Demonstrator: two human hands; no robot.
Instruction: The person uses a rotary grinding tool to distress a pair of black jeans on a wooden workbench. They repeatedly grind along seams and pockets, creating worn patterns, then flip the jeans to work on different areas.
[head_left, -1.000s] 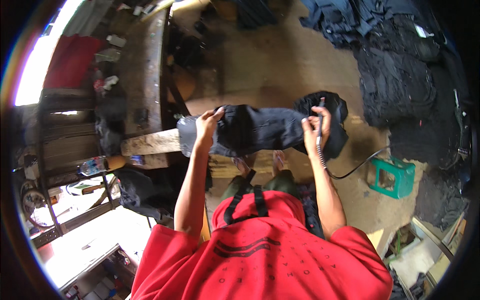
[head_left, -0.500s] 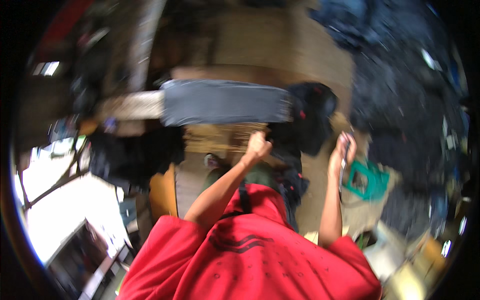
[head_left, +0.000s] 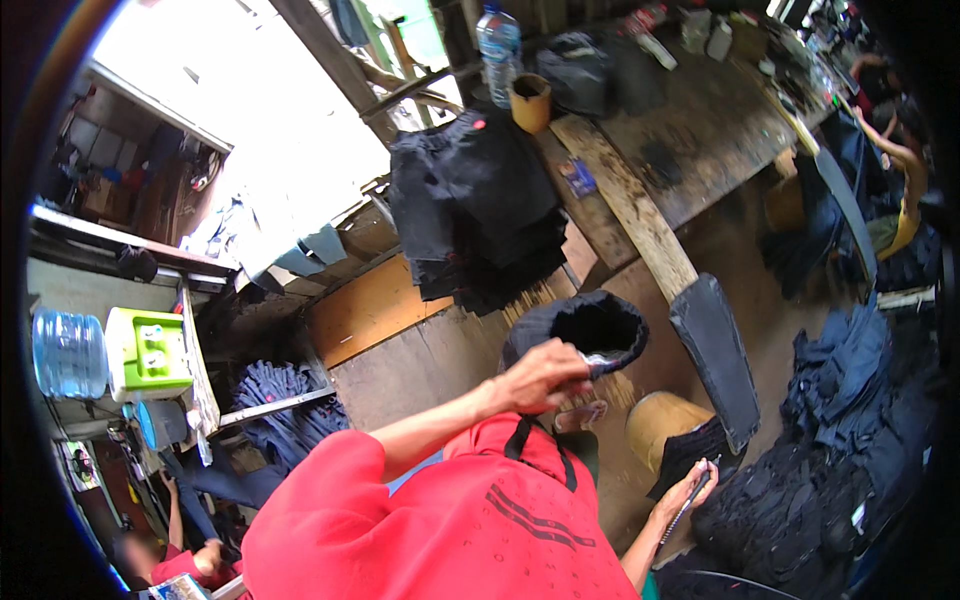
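Observation:
My left hand (head_left: 548,375) is closed on the edge of a black garment (head_left: 530,330), whose round dark opening faces up. My right hand (head_left: 690,490) grips a thin, dark, rod-like tool (head_left: 674,525) with a ribbed-looking shaft; its exact kind does not show. Close by that hand, black cloth (head_left: 692,452) lies against a rounded tan wooden piece (head_left: 655,425). Beyond my left hand, a stack of black garments (head_left: 475,200) hangs over a support. A long wooden board (head_left: 630,200) ends in a dark padded part (head_left: 715,355) between the two sides.
On the worktable (head_left: 690,130) stand a large water bottle (head_left: 498,50) and a tan cup (head_left: 530,103). Dark garments (head_left: 790,510) pile up at right, with blue ones (head_left: 850,365) behind. Another person's arm (head_left: 905,180) reaches in far right. A lime-green dispenser (head_left: 150,350) is at left.
My view has swung left, bringing the bright opening and garment stack nearer the middle. A black garment now shows open at my left hand. My right hand still holds the thin tool.

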